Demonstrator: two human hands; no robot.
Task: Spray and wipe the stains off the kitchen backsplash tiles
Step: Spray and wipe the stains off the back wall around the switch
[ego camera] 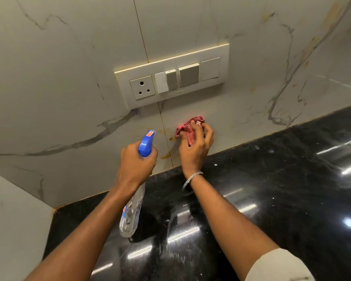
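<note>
My left hand (137, 162) grips a clear spray bottle (131, 211) by its neck, and the blue trigger head (147, 144) points at the white marble-patterned backsplash tiles (69, 110). Orange-brown stains (166, 155) sit on the tile along the vertical grout line, just ahead of the nozzle. My right hand (196, 148) presses a crumpled pink cloth (187, 128) against the tile, right of the stains and just above the counter edge.
A cream switch plate (172, 78) with a socket and several switches is mounted on the wall above the cloth. A glossy black stone counter (272, 199) runs below the tiles, with a few white specks on it. A tiled side wall (12, 220) closes the left corner.
</note>
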